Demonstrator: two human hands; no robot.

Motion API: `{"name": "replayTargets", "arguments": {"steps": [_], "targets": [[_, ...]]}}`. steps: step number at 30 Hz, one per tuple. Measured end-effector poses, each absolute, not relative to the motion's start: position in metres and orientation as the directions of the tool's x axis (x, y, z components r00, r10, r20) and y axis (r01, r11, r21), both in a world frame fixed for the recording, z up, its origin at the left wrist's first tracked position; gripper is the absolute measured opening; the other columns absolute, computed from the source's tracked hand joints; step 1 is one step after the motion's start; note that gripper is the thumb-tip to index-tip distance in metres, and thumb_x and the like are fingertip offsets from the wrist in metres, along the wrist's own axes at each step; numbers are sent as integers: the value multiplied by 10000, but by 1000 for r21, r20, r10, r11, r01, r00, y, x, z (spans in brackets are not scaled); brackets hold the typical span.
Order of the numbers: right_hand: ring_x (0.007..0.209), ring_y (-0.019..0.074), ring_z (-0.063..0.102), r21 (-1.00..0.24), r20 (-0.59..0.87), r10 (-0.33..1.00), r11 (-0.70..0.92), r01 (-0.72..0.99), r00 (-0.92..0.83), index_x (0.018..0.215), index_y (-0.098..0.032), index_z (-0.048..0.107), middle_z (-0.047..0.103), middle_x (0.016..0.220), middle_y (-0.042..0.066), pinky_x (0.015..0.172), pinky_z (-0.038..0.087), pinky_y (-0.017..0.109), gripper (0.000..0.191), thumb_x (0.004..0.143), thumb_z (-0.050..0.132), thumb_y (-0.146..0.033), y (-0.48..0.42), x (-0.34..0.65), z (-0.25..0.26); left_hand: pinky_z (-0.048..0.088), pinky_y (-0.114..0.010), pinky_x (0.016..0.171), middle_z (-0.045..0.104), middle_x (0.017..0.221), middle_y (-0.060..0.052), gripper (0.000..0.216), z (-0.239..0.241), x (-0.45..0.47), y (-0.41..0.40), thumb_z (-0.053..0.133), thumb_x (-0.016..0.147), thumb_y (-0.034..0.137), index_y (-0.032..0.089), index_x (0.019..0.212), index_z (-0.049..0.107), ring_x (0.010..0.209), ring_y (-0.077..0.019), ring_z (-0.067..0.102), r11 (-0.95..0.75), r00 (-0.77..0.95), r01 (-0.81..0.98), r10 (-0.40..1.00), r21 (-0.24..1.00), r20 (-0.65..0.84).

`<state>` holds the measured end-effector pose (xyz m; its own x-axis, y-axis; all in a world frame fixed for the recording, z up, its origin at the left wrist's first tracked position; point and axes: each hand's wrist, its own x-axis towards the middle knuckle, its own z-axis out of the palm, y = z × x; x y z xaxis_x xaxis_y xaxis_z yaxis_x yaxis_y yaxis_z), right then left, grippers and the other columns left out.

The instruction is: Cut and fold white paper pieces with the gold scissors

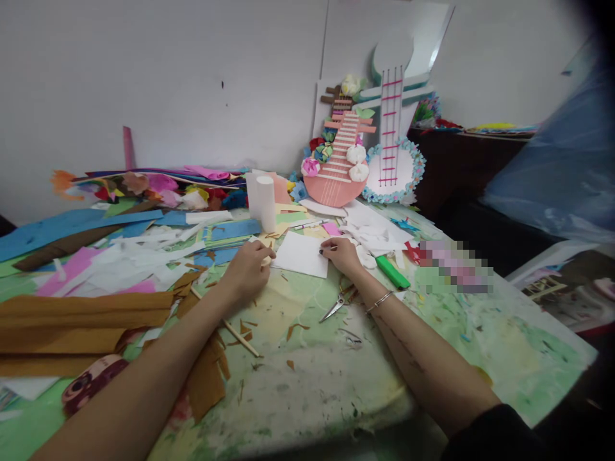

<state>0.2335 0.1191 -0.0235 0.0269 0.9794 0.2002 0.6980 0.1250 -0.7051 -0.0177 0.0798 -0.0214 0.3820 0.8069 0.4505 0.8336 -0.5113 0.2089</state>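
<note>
A folded-looking white sheet lies on the table between my hands. My right hand pinches its right edge, thumb and fingers together. At the sheet's left side, my left hand is closed with fingers curled. A small pale, rounded piece shows at its fingertips; its kind is unclear. Scissors with open blades lie just below my right wrist, their handles partly hidden. A green box-like piece rests to the right of that wrist. Near my left forearm lies a thin wooden stick.
Brown crepe paper and white paper strips cover the left side. A white roll stands behind the sheet. Paper-craft lutes lean at the back, beside a larger white one. A maroon device sits front left.
</note>
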Motion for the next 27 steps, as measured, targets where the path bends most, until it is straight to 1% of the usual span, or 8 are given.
{"name": "replayTargets", "arguments": {"steps": [6, 12, 16, 18, 20, 23, 25, 27], "targets": [[789, 155, 628, -722, 185, 982, 118, 682, 26, 846, -181, 703, 704, 907, 33, 778, 464, 264, 174, 693, 636, -132, 121, 234, -23, 438, -387, 889, 627, 992, -109, 391, -36, -21, 88, 442, 692, 69, 144, 1001, 668, 937, -242, 553, -562, 435, 792, 793, 239, 425], [775, 156, 620, -745, 176, 984, 114, 657, 28, 842, -173, 704, 698, 894, 36, 781, 463, 273, 187, 677, 640, -114, 122, 236, -24, 374, -445, 979, 565, 1215, -93, 560, -41, -20, 87, 431, 674, -1, 245, 1134, 635, 1147, -252, 471, -685, 573, 703, 704, 190, 419], [755, 151, 607, -775, 198, 980, 142, 615, 24, 889, -162, 698, 686, 928, 46, 769, 470, 283, 237, 677, 613, -100, 122, 236, -22, 336, -481, 1009, 541, 1269, -73, 562, -41, -15, 85, 428, 698, -4, 286, 1133, 633, 1219, -252, 422, -698, 598, 689, 700, 197, 391], [755, 140, 607, -796, 214, 977, 174, 579, 1, 954, -166, 683, 680, 957, 40, 740, 480, 265, 278, 697, 591, -112, 119, 235, -14, 339, -466, 1018, 532, 1280, -87, 536, -32, -11, 81, 434, 722, 24, 253, 1175, 605, 1214, -246, 436, -692, 555, 677, 704, 251, 443], [767, 128, 611, -847, 230, 970, 240, 474, -79, 1010, -178, 662, 677, 973, 28, 716, 486, 243, 306, 718, 580, -140, 110, 233, -2, 361, -433, 1014, 551, 1250, -99, 448, -17, -7, 76, 434, 775, 85, 215, 1171, 597, 1175, -229, 479, -660, 426, 664, 720, 352, 548], [802, 129, 610, -946, 251, 907, 304, 114, -337, 1007, -194, 666, 671, 994, 25, 733, 484, 246, 319, 698, 601, -149, 89, 228, 20, 358, -422, 1027, 504, 1318, -101, 433, 13, -2, 63, 520, 819, 251, 201, 1249, 518, 1242, -242, 432, -640, 253, 588, 726, 494, 639], [824, 134, 610, -971, 212, 844, 237, -11, -493, 1014, -207, 672, 670, 1009, 28, 740, 486, 253, 328, 694, 617, -157, 74, 223, 31, 374, -414, 1012, 469, 1354, -101, 547, 30, -1, 54, 603, 779, 323, 212, 1295, 460, 1259, -258, 415, -638, 209, 492, 748, 593, 630], [842, 141, 611, -981, 193, 756, 166, -101, -626, 1004, -192, 680, 671, 1004, 41, 728, 487, 247, 329, 676, 666, -169, 63, 219, 39, 395, -403, 988, 549, 1260, -111, 592, 41, 0, 47, 663, 738, 342, 200, 1279, 468, 1191, -257, 486, -604, 261, 344, 797, 719, 545]]}}
